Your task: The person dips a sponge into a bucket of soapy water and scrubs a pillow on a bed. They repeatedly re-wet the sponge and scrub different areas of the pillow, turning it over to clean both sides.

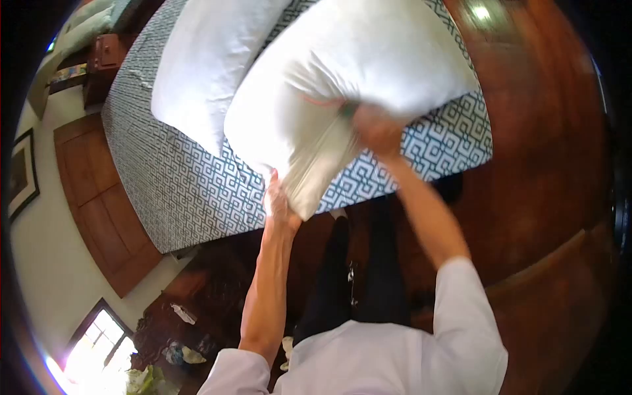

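A plump white pillow (388,56) lies on the bed's near end, its cream cloth (321,172) gathered into folds toward the front corner. My left hand (278,203) is closed on that corner, thumb on top, at the bed's edge. Over the pillow's near side, my right hand (378,131) is blurred by motion and looks closed. At its fingertips shows a small dark green thing (349,109), too smeared to name. A thin orange-red line (321,102) runs from there across the white cloth. A second white pillow (201,72) lies alongside on the left.
Beneath the pillows is a bed (191,187) with a blue-and-white geometric cover. Brown wooden panels (99,197) stand against the left wall, near a framed picture (24,174). Dark carved furniture (174,329) stands lower left, by a bright window (102,339). Reddish wooden floor (540,164) extends right.
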A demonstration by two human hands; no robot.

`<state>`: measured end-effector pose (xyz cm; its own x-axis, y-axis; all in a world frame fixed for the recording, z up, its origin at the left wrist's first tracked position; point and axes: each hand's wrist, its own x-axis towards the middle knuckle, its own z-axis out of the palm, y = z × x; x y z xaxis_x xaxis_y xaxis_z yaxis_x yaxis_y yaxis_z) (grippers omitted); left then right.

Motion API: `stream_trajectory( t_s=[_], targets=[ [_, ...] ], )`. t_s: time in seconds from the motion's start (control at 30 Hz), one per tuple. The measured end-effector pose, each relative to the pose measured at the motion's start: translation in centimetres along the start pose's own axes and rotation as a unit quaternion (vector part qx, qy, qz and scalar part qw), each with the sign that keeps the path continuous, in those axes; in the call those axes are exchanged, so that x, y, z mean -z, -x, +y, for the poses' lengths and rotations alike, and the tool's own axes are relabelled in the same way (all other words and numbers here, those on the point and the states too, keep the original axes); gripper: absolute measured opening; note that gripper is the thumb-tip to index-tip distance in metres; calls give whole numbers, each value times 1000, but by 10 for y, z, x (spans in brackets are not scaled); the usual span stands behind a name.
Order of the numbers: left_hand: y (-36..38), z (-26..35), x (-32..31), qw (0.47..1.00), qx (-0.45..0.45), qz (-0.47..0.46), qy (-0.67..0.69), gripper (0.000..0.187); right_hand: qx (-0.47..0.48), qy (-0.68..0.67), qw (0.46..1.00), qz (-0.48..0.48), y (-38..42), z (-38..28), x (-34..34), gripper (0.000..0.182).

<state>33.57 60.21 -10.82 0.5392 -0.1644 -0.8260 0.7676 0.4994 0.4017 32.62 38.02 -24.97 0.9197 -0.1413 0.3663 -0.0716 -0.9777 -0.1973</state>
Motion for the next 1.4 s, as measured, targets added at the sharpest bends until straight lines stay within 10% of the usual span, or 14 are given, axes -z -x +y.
stream_trajectory(
  t_s=[0.2,0.27,0.4,0.47,0.53,0.67,0.77,0.83,0.9,0.93,1.0,1.07,1.17,1.4],
  targets=[
    [-17,1,12,996,73,41,20,61,-242,-237,939,62,1,-10,99,48],
    [-37,4,44,924,161,-313,151,52,-75,-410,899,133,6,-79,124,45],
    [-20,21,25,919,215,-285,165,35,-26,-146,980,136,22,-74,49,18],
    [7,11,-2,998,5,27,-52,39,-135,-112,982,63,26,43,-38,14],
    [2,8,4,999,8,25,-44,44,-159,82,980,83,-5,128,8,24],
    [5,2,7,999,49,-1,15,50,-272,-96,951,110,-7,72,90,46],
    [-14,13,40,999,36,-9,-31,45,-14,-328,941,84,27,-56,94,29],
    [-19,22,51,962,96,-246,72,44,14,-321,941,108,16,-94,105,15],
    [5,22,-3,985,94,-122,73,43,57,-183,964,187,0,-40,51,11],
    [10,19,-6,998,41,-37,16,43,34,-83,968,233,-7,14,0,8],
    [8,18,16,997,9,39,-59,51,-201,99,961,-163,-22,153,-5,11],
    [-11,11,48,998,18,29,-61,52,-299,-15,941,157,-46,189,62,27],
    [-21,-2,43,998,32,-4,-63,55,-421,-24,900,113,-42,196,90,20],
    [0,5,16,993,15,97,-66,60,81,-265,956,95,-38,2,69,32]
  ],
)
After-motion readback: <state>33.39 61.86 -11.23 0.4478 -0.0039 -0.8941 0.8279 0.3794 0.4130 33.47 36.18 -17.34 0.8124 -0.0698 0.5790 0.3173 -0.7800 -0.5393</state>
